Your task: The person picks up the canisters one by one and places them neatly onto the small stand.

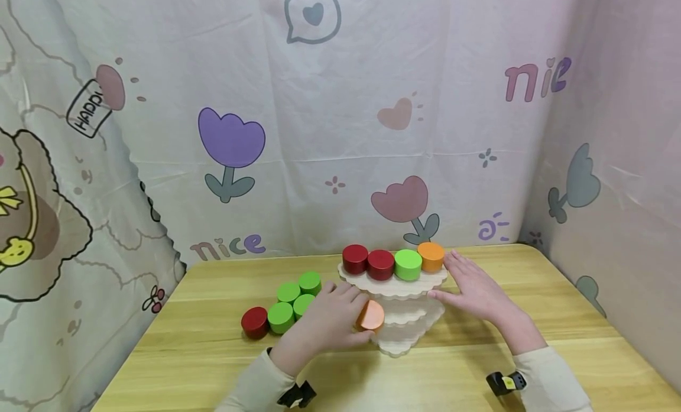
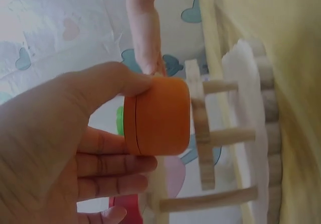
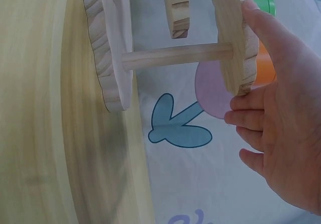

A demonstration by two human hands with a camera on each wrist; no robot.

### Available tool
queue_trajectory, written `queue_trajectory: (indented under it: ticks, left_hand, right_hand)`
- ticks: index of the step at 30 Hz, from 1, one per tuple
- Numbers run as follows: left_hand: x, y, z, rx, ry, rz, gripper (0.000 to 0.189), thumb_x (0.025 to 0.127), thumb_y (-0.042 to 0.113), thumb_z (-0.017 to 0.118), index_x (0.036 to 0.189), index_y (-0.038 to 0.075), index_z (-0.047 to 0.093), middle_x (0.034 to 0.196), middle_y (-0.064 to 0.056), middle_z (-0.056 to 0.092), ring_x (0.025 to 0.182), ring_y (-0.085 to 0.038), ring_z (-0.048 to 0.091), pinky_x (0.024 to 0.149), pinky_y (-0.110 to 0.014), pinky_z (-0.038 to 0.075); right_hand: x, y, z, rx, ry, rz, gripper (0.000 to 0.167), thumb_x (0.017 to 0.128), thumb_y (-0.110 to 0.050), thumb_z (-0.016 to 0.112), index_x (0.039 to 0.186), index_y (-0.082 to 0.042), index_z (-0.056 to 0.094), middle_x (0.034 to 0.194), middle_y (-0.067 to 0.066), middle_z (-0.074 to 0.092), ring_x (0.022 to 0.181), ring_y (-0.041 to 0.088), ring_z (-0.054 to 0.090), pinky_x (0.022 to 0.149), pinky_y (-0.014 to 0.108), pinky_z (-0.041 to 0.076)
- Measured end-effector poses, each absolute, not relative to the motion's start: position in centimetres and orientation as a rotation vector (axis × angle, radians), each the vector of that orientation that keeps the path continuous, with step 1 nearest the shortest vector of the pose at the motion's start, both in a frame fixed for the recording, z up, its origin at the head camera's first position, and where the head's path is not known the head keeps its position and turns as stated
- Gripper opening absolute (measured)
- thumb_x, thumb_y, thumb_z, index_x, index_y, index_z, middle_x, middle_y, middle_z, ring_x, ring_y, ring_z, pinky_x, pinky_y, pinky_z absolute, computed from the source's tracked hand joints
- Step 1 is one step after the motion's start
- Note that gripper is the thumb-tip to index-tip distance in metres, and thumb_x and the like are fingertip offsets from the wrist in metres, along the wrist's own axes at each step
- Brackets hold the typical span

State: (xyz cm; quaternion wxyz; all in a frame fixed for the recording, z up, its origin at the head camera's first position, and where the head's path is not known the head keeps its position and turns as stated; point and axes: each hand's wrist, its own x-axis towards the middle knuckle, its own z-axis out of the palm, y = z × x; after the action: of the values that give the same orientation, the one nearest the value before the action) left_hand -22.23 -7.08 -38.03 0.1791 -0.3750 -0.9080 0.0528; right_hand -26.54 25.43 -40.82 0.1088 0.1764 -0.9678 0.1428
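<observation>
My left hand holds a short orange cylinder between thumb and fingers, in front of the wooden tiered stand. A seam line runs round the cylinder near one end. On the stand's scalloped top shelf sit two dark red cylinders, a bright green cylinder and another orange cylinder, in a row. At the right end of that shelf, my right hand grips the corner, thumb at the front edge and fingers at the far side.
Left of the stand, several green cylinders and a dark red cylinder stand grouped on the wood-grain table; my left hand partly hides them. Smaller tiers lie below the top shelf. A printed curtain hangs behind the table.
</observation>
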Motion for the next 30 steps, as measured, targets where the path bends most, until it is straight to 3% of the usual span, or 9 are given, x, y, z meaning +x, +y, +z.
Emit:
queue_trajectory:
  ticks: [15, 23, 30]
  left_hand:
    - [-21.6, -4.9, -39.1, -1.028, -2.494, 0.183, 0.057, 0.085, 0.057, 0.063, 0.124, 0.016, 0.062, 0.113, 0.005, 0.068, 0.104, -0.014, 0.059, 0.084, -0.034, 0.042]
    - [-21.7, -4.2, -39.4, -1.034, -2.336, 0.122, 0.035, 0.084, 0.058, 0.065, 0.106, 0.030, 0.065, 0.099, 0.011, 0.068, 0.090, -0.012, 0.057, 0.079, -0.032, 0.040]
    - [-21.9, -3.4, -39.7, -1.036, -2.276, 0.127, 0.031, 0.083, 0.055, 0.068, 0.104, 0.032, 0.068, 0.093, 0.011, 0.063, 0.083, -0.011, 0.053, 0.078, -0.031, 0.039]
  right_hand:
    - [-26.6, 25.5, -40.9, 0.503, -2.851, 0.418, 0.097, 0.086, -0.067, 0.055, 0.147, 0.006, 0.034, 0.155, 0.025, 0.031, 0.146, 0.043, 0.025, 0.117, 0.056, 0.023]
    - [-26.5, 25.5, -40.8, 0.511, -2.856, 0.417, 0.097, 0.086, -0.067, 0.055, 0.147, 0.006, 0.034, 0.155, 0.026, 0.030, 0.146, 0.043, 0.024, 0.117, 0.056, 0.022]
    - [-26.6, 25.4, -41.0, 0.513, -2.845, 0.430, 0.096, 0.086, -0.066, 0.056, 0.146, 0.006, 0.035, 0.154, 0.025, 0.031, 0.146, 0.042, 0.024, 0.117, 0.056, 0.022]
